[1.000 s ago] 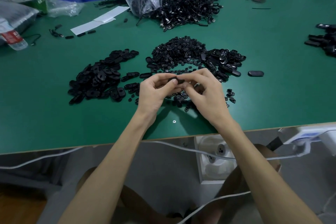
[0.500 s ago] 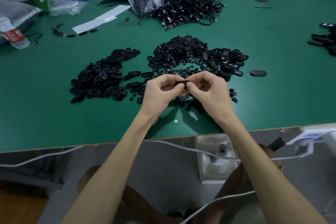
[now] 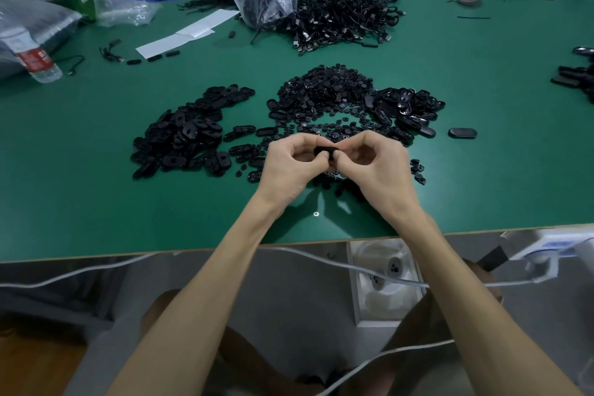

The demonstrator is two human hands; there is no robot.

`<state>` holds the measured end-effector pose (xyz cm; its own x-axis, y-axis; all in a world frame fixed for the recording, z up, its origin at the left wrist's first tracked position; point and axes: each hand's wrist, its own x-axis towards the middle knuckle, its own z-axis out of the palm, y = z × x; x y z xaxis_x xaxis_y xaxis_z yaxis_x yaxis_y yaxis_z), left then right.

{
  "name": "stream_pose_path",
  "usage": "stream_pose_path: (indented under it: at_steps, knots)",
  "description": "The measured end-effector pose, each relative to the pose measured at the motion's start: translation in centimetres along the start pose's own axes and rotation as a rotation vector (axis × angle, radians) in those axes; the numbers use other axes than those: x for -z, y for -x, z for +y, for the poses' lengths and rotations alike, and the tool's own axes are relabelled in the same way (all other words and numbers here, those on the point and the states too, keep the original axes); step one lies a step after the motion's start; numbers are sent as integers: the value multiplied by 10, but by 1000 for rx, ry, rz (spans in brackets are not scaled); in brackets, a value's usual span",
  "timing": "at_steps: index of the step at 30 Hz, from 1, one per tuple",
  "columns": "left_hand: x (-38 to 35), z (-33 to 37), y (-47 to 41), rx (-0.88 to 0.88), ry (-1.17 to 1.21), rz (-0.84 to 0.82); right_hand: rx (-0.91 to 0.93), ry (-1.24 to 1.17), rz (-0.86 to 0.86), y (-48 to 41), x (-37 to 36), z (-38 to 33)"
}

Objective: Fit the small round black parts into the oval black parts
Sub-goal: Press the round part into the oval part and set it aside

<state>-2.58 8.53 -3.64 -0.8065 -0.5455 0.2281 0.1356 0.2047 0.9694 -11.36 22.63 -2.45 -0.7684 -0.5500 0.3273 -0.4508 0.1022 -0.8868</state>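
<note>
Both hands pinch one oval part (image 3: 324, 151) between them, left hand (image 3: 291, 164) and right hand (image 3: 374, 164) meeting, long axis probably left-right.

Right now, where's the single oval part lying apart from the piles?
In the head view, the lone oval part lies on the green table, just right of the right-hand oval pile, beyond the right hand.

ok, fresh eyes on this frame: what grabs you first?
First, the left hand and right hand pinching one black oval part together over the green table. Behind them, a heap of small round parts sits between two piles of oval parts, left pile and right pile. A cable tangle lies farther back.
</note>
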Motion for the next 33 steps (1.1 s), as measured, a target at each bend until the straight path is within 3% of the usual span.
stream_pose_path:
  at_steps: [10,14,18,22,25,27,33]
  knots:
    - [3,0,1,17,111,-21,-48,-70,-7,-1,2,2]
    - [0,5,0,-30,57,16,-103,-245,33,-4,3,5]
    - [10,10,1,-73,-206,213,-203,-428,348,-8,9,14]
    - [48,11,0,41,-756,420,-272,-472,559,-12,12,18]
    - [80,9,1,177,-1171,405,-320,-470,587,-12,10,16]
    - [91,7,2,242,-1294,343,-340,-435,548,-13,10,17]
    - [92,8,1,175,-1218,351,-293,-304,355,-11,8,16]
